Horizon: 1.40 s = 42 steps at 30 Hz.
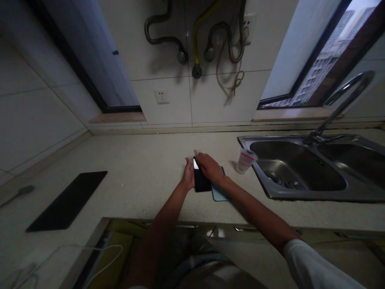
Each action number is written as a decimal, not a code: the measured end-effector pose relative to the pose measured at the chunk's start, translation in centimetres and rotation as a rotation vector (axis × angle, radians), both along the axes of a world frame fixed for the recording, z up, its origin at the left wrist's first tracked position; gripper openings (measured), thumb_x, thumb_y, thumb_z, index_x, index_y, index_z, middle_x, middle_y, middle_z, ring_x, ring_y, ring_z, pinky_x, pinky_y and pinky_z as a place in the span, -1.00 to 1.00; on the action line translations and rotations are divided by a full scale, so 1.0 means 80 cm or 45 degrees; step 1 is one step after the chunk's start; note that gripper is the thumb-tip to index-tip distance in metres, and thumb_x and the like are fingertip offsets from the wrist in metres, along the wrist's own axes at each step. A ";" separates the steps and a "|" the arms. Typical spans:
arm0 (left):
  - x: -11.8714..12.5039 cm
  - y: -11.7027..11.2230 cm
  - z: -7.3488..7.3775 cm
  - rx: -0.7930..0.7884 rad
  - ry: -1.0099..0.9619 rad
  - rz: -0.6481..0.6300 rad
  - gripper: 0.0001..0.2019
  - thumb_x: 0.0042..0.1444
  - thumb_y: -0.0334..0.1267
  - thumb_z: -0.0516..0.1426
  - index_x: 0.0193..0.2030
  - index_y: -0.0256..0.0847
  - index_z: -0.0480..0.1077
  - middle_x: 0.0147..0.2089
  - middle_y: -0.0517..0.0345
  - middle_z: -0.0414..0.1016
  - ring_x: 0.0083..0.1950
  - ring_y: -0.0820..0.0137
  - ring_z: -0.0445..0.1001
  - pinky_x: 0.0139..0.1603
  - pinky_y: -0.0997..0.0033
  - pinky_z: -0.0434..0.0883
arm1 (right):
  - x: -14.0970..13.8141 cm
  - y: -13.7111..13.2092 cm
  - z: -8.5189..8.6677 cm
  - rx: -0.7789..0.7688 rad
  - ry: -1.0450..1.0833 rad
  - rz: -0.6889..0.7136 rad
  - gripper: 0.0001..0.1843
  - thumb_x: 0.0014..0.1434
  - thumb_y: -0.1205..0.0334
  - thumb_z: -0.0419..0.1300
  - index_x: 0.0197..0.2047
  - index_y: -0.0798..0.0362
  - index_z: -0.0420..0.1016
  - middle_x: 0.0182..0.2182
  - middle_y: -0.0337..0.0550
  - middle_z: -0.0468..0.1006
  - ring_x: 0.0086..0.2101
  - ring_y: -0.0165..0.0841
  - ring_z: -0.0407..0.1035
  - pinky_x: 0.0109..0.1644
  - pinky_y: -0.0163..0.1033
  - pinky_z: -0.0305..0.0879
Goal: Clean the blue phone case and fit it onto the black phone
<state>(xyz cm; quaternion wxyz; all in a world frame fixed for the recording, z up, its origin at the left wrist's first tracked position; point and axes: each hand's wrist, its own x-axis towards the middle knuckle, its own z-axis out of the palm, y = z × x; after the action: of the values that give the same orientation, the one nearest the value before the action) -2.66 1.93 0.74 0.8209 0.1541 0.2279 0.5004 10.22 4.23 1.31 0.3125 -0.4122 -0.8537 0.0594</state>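
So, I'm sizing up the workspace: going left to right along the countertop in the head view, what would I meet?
Black rectangular mat → left hand → right hand → plastic cup → stainless steel sink

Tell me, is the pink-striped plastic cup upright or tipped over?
Upright: the white pink-striped plastic cup stands on its base on the beige counter.

Two hands (189, 174) (209, 167) are seen over the table (135, 180). One black phone (202, 180), one blue cloth (219, 192), one cup (246, 161), one black mat (67, 200), one steel sink (300, 196) and one tap (345, 100) are counted.
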 end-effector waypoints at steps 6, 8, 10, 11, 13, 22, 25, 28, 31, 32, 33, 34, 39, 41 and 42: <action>-0.005 0.008 -0.013 -0.057 -0.044 -0.006 -0.06 0.20 0.42 -0.22 0.22 -0.47 0.39 0.00 -0.39 0.58 0.07 -0.04 0.56 0.17 -0.06 0.40 | -0.017 -0.042 -0.019 -0.017 -0.319 0.381 -0.37 0.33 0.33 0.05 0.41 0.35 0.12 0.39 0.37 0.11 0.43 -0.06 -0.10 0.44 0.22 -0.02; -0.010 0.009 -0.013 -0.088 -0.039 -0.055 0.02 0.15 0.47 -0.24 0.20 -0.53 0.40 -0.02 -0.45 0.58 0.04 -0.08 0.57 0.12 -0.07 0.44 | -0.006 -0.053 -0.019 -0.028 -0.352 0.452 -0.35 0.35 0.24 0.07 0.40 0.39 0.11 0.38 0.41 0.11 0.43 -0.04 -0.11 0.44 0.21 -0.01; -0.013 0.009 -0.012 -0.095 -0.036 -0.088 0.06 0.13 0.50 -0.26 0.19 -0.55 0.40 -0.03 -0.47 0.57 0.01 -0.09 0.58 0.06 -0.07 0.47 | 0.009 -0.065 -0.019 -0.014 -0.384 0.525 -0.37 0.37 0.22 0.07 0.41 0.33 0.12 0.38 0.37 0.14 0.42 -0.06 -0.08 0.43 0.20 0.01; -0.014 0.009 -0.011 -0.085 -0.028 -0.090 0.05 0.13 0.49 -0.27 0.20 -0.54 0.40 -0.03 -0.47 0.57 0.00 -0.09 0.59 0.04 -0.07 0.48 | 0.017 -0.072 -0.020 -0.007 -0.408 0.567 -0.39 0.37 0.22 0.08 0.41 0.28 0.14 0.37 0.32 0.17 0.41 -0.08 -0.05 0.44 0.18 0.01; -0.014 0.008 -0.009 -0.053 0.002 -0.081 0.00 0.17 0.46 -0.26 0.22 -0.50 0.39 0.00 -0.43 0.57 -0.01 -0.06 0.59 0.01 -0.05 0.49 | 0.033 -0.083 -0.021 0.011 -0.454 0.649 -0.40 0.38 0.18 0.10 0.40 0.24 0.18 0.36 0.25 0.23 0.40 -0.11 0.01 0.45 0.10 0.02; -0.002 0.003 -0.013 0.017 0.076 -0.092 -0.12 0.25 0.37 -0.20 0.23 -0.43 0.40 0.08 -0.32 0.56 0.17 0.01 0.52 0.23 0.04 0.38 | 0.052 -0.049 -0.011 0.090 -0.377 0.427 -0.31 0.41 0.00 0.05 0.43 0.26 0.10 0.40 0.30 0.12 0.42 -0.03 -0.07 0.42 0.19 0.07; -0.001 0.003 -0.014 0.033 0.116 -0.002 -0.20 0.29 0.32 -0.21 0.26 -0.34 0.39 0.12 -0.22 0.56 0.23 0.07 0.47 0.31 0.06 0.31 | 0.038 -0.027 -0.005 0.108 -0.319 0.311 -0.28 0.40 -0.05 0.04 0.44 0.26 0.08 0.41 0.32 0.08 0.43 -0.02 -0.12 0.44 0.22 0.01; 0.000 0.002 -0.011 0.054 0.135 0.040 -0.24 0.30 0.31 -0.21 0.27 -0.26 0.38 0.16 -0.14 0.54 0.25 0.10 0.45 0.33 0.08 0.29 | 0.025 -0.020 -0.003 0.114 -0.275 0.230 -0.25 0.40 -0.08 0.01 0.44 0.29 0.07 0.41 0.35 0.06 0.43 0.00 -0.14 0.44 0.24 0.00; -0.002 0.000 -0.006 0.037 0.101 0.027 -0.17 0.26 0.36 -0.23 0.26 -0.30 0.39 0.15 -0.21 0.54 0.22 0.06 0.48 0.30 0.05 0.32 | 0.017 -0.035 -0.007 0.090 -0.285 0.273 -0.24 0.40 -0.09 0.02 0.44 0.27 0.06 0.40 0.35 0.08 0.43 0.01 -0.14 0.44 0.25 -0.02; -0.003 0.000 -0.005 0.011 0.088 -0.001 -0.11 0.23 0.39 -0.25 0.26 -0.35 0.39 0.14 -0.26 0.54 0.20 0.03 0.49 0.27 0.03 0.34 | 0.016 -0.043 -0.010 0.072 -0.308 0.328 -0.25 0.39 -0.09 0.04 0.44 0.26 0.07 0.40 0.33 0.10 0.43 0.00 -0.13 0.44 0.25 -0.03; -0.004 0.000 -0.003 -0.020 0.078 -0.032 -0.05 0.20 0.43 -0.27 0.25 -0.41 0.39 0.12 -0.32 0.54 0.17 0.00 0.51 0.24 0.01 0.37 | 0.017 -0.053 -0.014 0.048 -0.344 0.405 -0.26 0.39 -0.07 0.05 0.44 0.25 0.09 0.39 0.32 0.12 0.42 -0.02 -0.11 0.44 0.23 -0.01; -0.005 0.000 -0.002 -0.047 0.072 -0.058 0.00 0.18 0.45 -0.29 0.24 -0.45 0.39 0.10 -0.37 0.54 0.14 -0.03 0.52 0.20 -0.01 0.40 | 0.018 -0.064 -0.017 0.025 -0.381 0.478 -0.28 0.39 -0.04 0.07 0.43 0.24 0.10 0.39 0.30 0.14 0.42 -0.04 -0.08 0.44 0.21 0.00; -0.006 0.003 -0.003 -0.076 0.122 -0.042 -0.11 0.25 0.36 -0.22 0.28 -0.43 0.36 0.05 -0.34 0.57 0.01 0.00 0.59 0.03 0.04 0.49 | 0.036 -0.109 -0.023 -0.021 -0.462 0.629 -0.42 0.40 0.14 0.07 0.39 0.25 0.21 0.37 0.25 0.20 0.39 -0.09 0.02 0.44 0.13 0.04; -0.005 0.003 -0.004 -0.085 0.169 -0.066 -0.11 0.25 0.36 -0.23 0.26 -0.45 0.37 0.04 -0.35 0.58 -0.01 0.00 0.60 0.01 0.05 0.50 | 0.044 -0.118 -0.021 -0.040 -0.471 0.625 -0.44 0.39 0.15 0.08 0.36 0.25 0.27 0.34 0.25 0.26 0.37 -0.08 0.09 0.44 0.14 0.06; -0.004 0.003 -0.005 -0.087 0.179 -0.091 -0.08 0.24 0.38 -0.24 0.26 -0.46 0.38 0.03 -0.36 0.58 -0.02 0.00 0.60 0.01 0.04 0.50 | 0.048 -0.120 -0.020 -0.044 -0.467 0.600 -0.44 0.38 0.15 0.09 0.35 0.25 0.28 0.33 0.26 0.27 0.36 -0.07 0.11 0.43 0.14 0.08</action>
<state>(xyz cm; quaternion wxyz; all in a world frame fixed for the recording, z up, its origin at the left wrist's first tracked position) -3.01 2.14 0.33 0.8250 0.1687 0.2962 0.4508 14.02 -5.37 -0.28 0.1236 -0.2118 -0.9670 0.0692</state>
